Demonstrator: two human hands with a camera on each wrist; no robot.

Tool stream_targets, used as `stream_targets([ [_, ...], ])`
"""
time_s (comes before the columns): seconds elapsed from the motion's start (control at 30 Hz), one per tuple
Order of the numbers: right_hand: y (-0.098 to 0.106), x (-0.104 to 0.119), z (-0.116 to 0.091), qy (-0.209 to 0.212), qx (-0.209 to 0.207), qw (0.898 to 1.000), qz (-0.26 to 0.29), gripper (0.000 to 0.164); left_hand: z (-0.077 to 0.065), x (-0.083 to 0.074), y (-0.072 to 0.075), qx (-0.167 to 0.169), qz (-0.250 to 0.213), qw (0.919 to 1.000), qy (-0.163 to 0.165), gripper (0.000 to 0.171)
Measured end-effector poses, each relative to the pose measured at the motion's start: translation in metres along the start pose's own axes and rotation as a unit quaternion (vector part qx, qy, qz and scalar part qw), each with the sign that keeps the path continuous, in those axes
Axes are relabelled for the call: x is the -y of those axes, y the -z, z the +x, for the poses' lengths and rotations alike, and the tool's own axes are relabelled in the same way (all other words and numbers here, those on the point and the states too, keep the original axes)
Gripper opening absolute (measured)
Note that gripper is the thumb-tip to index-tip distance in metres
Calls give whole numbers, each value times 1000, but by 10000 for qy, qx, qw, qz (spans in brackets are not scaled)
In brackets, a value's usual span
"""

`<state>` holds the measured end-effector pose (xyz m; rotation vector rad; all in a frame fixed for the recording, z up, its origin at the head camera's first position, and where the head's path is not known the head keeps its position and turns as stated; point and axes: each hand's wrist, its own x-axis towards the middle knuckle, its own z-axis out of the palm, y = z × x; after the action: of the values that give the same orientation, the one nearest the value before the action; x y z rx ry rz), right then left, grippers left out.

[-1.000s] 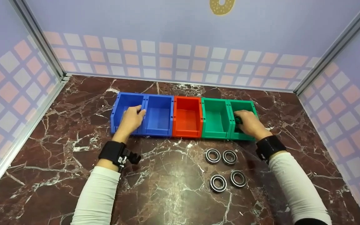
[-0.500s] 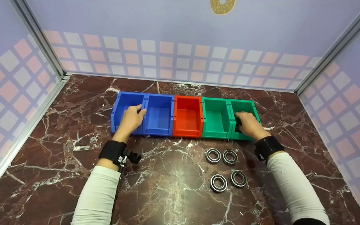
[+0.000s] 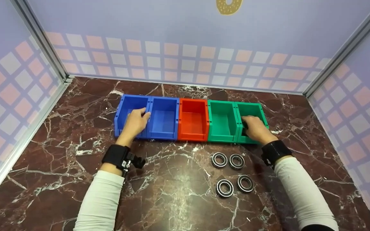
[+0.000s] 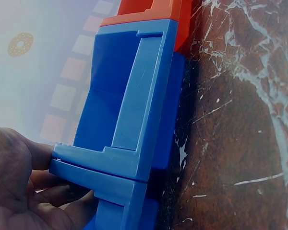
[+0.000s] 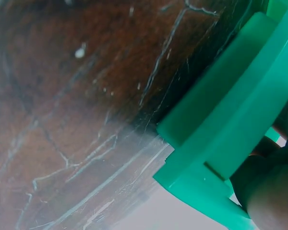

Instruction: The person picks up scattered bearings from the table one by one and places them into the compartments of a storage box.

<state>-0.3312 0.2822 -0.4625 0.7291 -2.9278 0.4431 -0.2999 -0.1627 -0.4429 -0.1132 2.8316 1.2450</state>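
Note:
My left hand (image 3: 136,122) is at the leftmost blue bin (image 3: 120,110), its fingers reaching inside. The left wrist view has the thumb at the rim of the neighbouring blue bin (image 4: 151,91), so the hand pinches the wall where the two meet. At the other end of the row, my right hand (image 3: 256,127) dips into the rightmost green bin (image 3: 251,109). Its curled fingers are around a dark, rounded thing (image 3: 244,125), mostly hidden; I cannot tell its kind. In the right wrist view the fingers are behind the bin's front wall (image 5: 240,115).
A red bin (image 3: 193,123) and another green bin (image 3: 222,122) stand between, all joined in one row. Several steel ball bearings (image 3: 213,160) with dark rings lie flat on the marbled table (image 3: 165,192), in front of the green bins. Patterned walls (image 3: 185,61) enclose the table.
My right hand has shifted slightly down inside the rightmost green bin, and less of the dark thing shows. The left hand and the bearings have stayed in place.

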Motion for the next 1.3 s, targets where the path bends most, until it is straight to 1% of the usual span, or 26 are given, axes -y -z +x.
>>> stream_targets([
  [0.13, -1, 1, 0, 54, -1, 10000, -29, 28, -1, 1, 0, -84, 25, 10000, -27, 52],
  [0.3, -1, 2, 0, 112, -28, 9998, -145, 31, -2, -1, 0, -29, -39, 10000, -51, 52],
  [0.47, 1, 2, 0, 171, -29, 9998, -140, 36, -2, -1, 0, -2, -17, 10000, -38, 53],
  [0.77, 18, 12, -8, 241, -133, 9996, 5, 42, -1, 0, 0, 0, -51, 10000, 47, 53],
  [0.9, 28, 16, -15, 73, 65, 10000, -8, 44, -1, 0, -1, 21, -49, 10000, 46, 53],
  [1.0, 36, 19, -23, -43, 123, 9999, -54, 46, -1, 0, -1, 64, -77, 9999, 71, 53],
  [1.07, 42, 22, -29, -76, 74, 9999, -46, 46, -1, 0, -1, 63, -83, 9999, 67, 53],
  [1.17, 49, 26, -40, -14, -48, 10000, -41, 47, -1, 0, 0, 33, -64, 10000, -10, 53],
  [1.3, 53, 31, -54, 155, -219, 9996, -133, 48, -1, 0, 0, -7, -38, 10000, -73, 52],
])
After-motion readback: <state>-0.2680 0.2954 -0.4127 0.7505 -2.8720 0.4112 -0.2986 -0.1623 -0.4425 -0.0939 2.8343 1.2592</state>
